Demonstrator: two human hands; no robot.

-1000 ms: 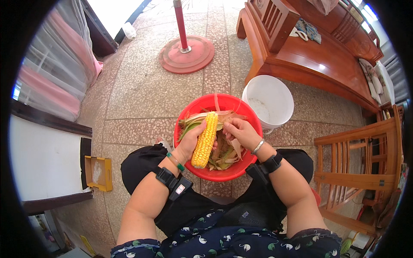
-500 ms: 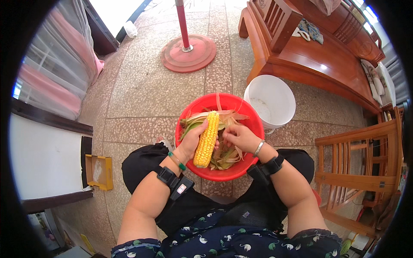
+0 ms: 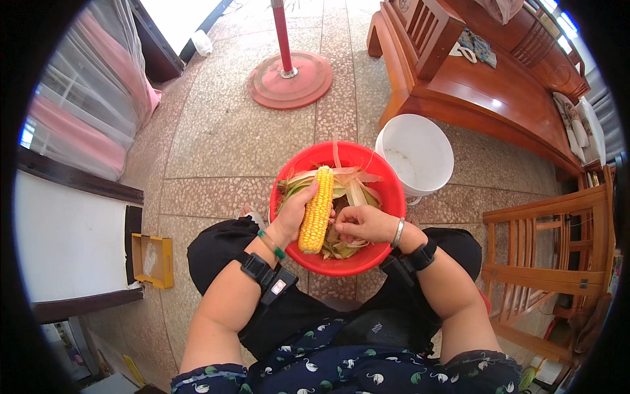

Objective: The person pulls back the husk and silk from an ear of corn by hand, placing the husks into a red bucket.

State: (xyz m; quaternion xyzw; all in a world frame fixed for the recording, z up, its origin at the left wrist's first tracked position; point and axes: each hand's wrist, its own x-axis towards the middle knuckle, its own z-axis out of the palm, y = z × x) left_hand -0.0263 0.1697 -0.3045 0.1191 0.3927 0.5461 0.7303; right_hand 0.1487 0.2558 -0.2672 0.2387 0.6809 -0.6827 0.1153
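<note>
My left hand is wrapped round a husked yellow ear of corn, which stands tilted with its upper end leaning away from me. Close by on the right, my right hand has its fingers drawn together in a pinch beside the cob; whatever they hold is too small or hidden to tell. Both hands are above a red plastic basin. Stripped corn husks, green and pale brown, lie in the basin under and behind my hands.
A white bucket stands against the basin's far right side. Beyond it is a wooden bench; a wooden chair is at my right. A red pole's round base stands ahead. On the left lies a yellow box.
My right hand has come down slightly and turned its pinched fingers toward the lower part of the cob. The left hand keeps its hold on the ear of corn, little changed.
</note>
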